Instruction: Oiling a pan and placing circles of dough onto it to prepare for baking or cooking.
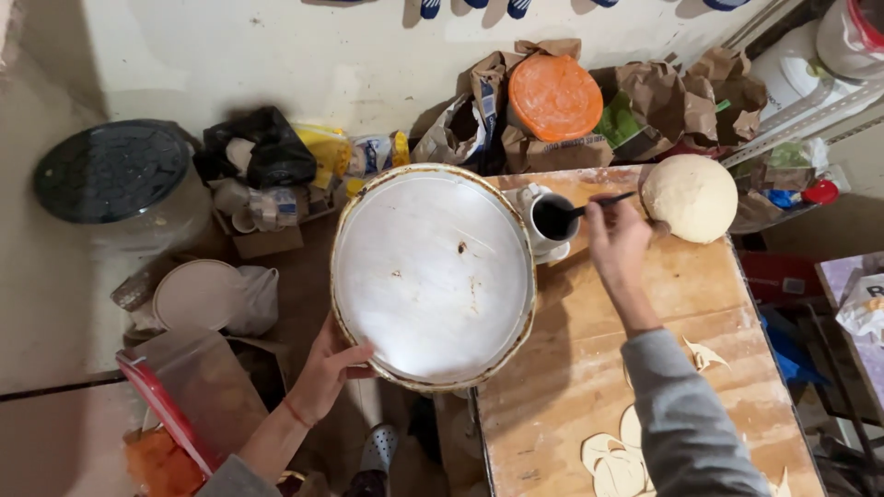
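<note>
The person's left hand [324, 366] grips the lower-left rim of a large round white metal tray with a worn yellowish edge [433, 276], fingers curled over the rim at about 7 o'clock of the tray, thumb on the white face; the tray is held tilted off the left edge of a wooden table dusted with flour [645, 387], its right side overlapping the tabletop; the right hand [619, 241], in a grey sleeve, is clenched around a thin dark stick-like handle [599, 204] whose far end dips into a white cup holding dark liquid [551, 221]; the cup sits on the table just beside the tray at its 2 o'clock, touching or nearly so; a round pale ball of dough [692, 197] rests on the table's far right corner, at 2 o'clock of the right hand, close to the knuckles; behind the table at 12 o'clock stand crumpled brown paper bags [672, 97] and a container with a round orange lid [555, 97]; on the floor at 9 o'clock of the tray lie a round dark lid on a clear tub [110, 172], a black plastic bag [262, 147] and a flat round pale lid [195, 294]; a red-edged clear bag [184, 396] sits at 8 o'clock near the left forearm.
</note>
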